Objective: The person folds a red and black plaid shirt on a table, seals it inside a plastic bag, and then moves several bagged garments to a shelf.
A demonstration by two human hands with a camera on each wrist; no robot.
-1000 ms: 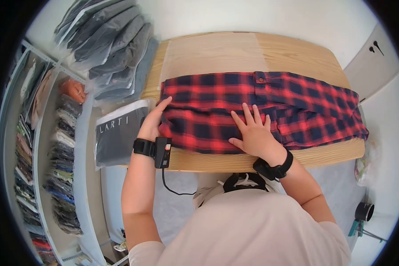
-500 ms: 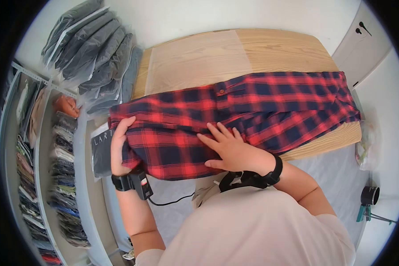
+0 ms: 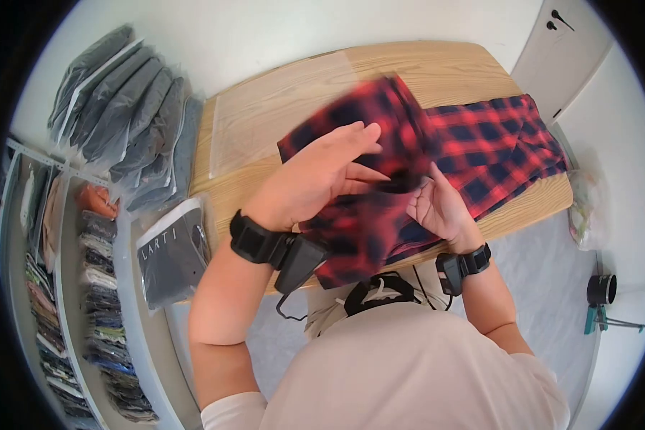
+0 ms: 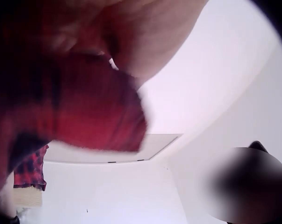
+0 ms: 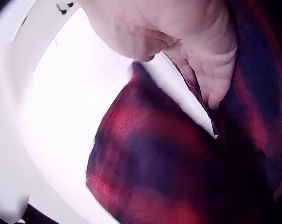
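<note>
A red and navy plaid garment (image 3: 494, 136) lies across the table, its left part lifted and bunched, blurred by motion. My left hand (image 3: 315, 172) grips the raised part, thumb and fingers around the cloth. Lower down to its right, my right hand (image 3: 444, 208) has its palm turned up and pinches a fold near the table's front edge. In the left wrist view, a raised flap of the garment (image 4: 99, 116) hangs blurred beside the hand. The right wrist view has the cloth (image 5: 150, 154) below the right hand (image 5: 187, 37), with a fold at its fingertips.
A clear plastic sheet (image 3: 258, 115) lies on the wooden table (image 3: 437, 64). Left of it are a bagged dark garment (image 3: 172, 258) and a pile of bagged clothes (image 3: 122, 107). Shelves (image 3: 132, 287) of folded clothes stand at far left; a plastic bag (image 3: 588, 208) hangs at right.
The garment's left part has risen from lying flat and folded over to the right. My left hand has moved right and up with it; my right hand has turned palm up and taken hold of cloth.
</note>
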